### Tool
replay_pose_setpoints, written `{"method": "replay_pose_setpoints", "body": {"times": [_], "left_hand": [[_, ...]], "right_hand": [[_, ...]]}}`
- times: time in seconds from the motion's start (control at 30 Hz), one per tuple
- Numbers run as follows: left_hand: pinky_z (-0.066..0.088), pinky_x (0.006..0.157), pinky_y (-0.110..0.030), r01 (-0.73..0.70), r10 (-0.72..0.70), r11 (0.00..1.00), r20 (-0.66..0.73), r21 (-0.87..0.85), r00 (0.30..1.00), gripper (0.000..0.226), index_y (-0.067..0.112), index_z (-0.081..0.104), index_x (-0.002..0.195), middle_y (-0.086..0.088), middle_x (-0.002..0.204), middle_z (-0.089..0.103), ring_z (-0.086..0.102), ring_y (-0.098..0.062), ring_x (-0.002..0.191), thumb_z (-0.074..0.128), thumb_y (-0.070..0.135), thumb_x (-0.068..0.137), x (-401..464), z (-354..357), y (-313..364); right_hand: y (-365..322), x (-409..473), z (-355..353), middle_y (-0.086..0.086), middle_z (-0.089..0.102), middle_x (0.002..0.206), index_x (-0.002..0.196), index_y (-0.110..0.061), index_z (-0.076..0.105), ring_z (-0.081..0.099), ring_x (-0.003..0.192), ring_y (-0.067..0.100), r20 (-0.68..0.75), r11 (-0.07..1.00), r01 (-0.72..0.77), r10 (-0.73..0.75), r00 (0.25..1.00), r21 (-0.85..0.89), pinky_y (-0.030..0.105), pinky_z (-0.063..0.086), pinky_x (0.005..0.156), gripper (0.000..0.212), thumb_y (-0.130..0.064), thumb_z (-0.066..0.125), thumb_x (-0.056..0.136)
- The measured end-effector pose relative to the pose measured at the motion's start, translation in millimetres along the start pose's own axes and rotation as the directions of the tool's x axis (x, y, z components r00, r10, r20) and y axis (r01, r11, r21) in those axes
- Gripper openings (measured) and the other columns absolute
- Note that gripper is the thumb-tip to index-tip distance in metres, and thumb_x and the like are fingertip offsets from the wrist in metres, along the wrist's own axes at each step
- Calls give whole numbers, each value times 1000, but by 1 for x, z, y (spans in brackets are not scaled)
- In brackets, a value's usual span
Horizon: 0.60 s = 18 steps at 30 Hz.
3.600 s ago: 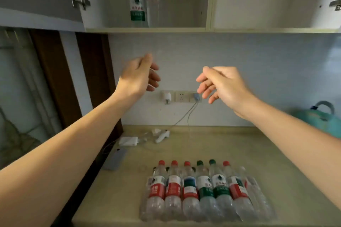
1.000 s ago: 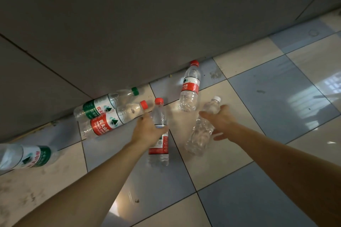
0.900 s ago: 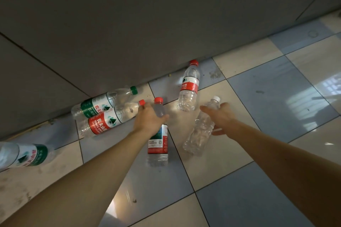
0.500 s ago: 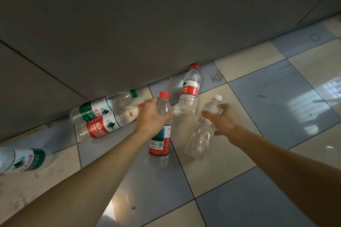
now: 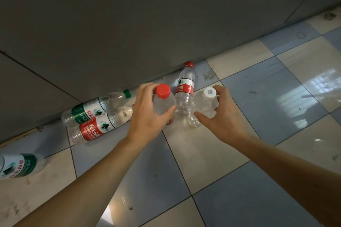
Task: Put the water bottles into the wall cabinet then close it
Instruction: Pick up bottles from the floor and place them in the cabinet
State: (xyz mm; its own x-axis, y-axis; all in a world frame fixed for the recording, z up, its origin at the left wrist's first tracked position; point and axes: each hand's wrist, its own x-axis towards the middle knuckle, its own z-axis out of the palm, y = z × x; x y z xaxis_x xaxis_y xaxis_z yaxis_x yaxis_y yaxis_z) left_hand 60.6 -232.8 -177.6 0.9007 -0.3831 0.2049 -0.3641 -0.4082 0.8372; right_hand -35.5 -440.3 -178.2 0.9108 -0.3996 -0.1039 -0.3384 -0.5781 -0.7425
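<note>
I look down at a tiled floor in front of a grey cabinet front. My left hand (image 5: 147,116) is closed around a red-capped water bottle (image 5: 163,100), lifted with its cap toward me. My right hand (image 5: 223,116) grips a white-capped clear bottle (image 5: 207,101), also raised. Between them a red-capped, red-labelled bottle (image 5: 185,86) lies on the floor. A green-capped bottle (image 5: 92,109) and a red-labelled bottle (image 5: 97,129) lie side by side to the left. The wall cabinet is out of view.
Another green-labelled bottle (image 5: 16,166) lies at the far left edge. The grey cabinet front (image 5: 147,24) fills the top of the view and meets the floor just behind the bottles. Blue and cream floor tiles (image 5: 267,97) spread to the right and toward me.
The view dropped from the counter and open wall cabinet to the floor. Both hands closed on bottles lying there and have lifted them, caps now tilted up toward me.
</note>
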Motion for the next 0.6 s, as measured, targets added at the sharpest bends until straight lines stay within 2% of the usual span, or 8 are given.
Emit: {"method": "replay_pose_setpoints", "body": {"times": [0.13,0.23,0.33,0.43,0.5,0.6], "left_hand": [[50,99,-35,-22,22,1000,39,0,999,61,22,51,124,8,121,48,54,-14,114,83,35,75,-9,5,-4],[47,98,-21,57,-53,997,79,-58,996,67,28,48,126,10,122,54,56,-8,115,87,40,72,-14,4,-9],[46,90,-10,209,-192,971,140,-114,971,80,33,47,129,17,125,57,58,0,115,94,38,65,-19,9,-22],[52,81,-12,465,-420,841,207,-279,884,81,33,47,128,15,125,61,64,2,108,97,22,64,-23,21,-36],[55,80,-16,542,-482,771,251,-334,840,80,32,50,128,13,119,67,67,3,103,96,16,65,-25,31,-45],[56,81,-20,550,-482,736,264,-395,835,78,28,56,129,12,113,73,69,-4,105,96,20,62,-25,41,-54]], "right_hand": [[9,-6,0,-12,50,122,122,-48,27,56,106,8,-10,999,-17,17,1000,46,10,40,74,78,-36,89,76],[12,-5,1,-24,49,116,121,-55,25,58,105,5,-15,996,-14,15,1000,89,11,43,78,83,-40,90,72],[23,-5,8,-29,47,123,141,-49,24,57,112,3,40,974,-110,104,994,198,20,50,88,105,-38,95,64],[38,-2,11,-12,47,138,154,-33,21,54,124,16,146,953,-223,196,970,204,36,52,98,120,-29,98,62],[41,6,11,-6,51,140,152,-28,28,56,125,20,211,940,-261,215,953,219,39,54,99,114,-22,98,63],[42,19,14,1,64,128,143,-20,44,66,115,19,306,928,-247,158,939,278,36,60,94,91,-10,95,68]]}}
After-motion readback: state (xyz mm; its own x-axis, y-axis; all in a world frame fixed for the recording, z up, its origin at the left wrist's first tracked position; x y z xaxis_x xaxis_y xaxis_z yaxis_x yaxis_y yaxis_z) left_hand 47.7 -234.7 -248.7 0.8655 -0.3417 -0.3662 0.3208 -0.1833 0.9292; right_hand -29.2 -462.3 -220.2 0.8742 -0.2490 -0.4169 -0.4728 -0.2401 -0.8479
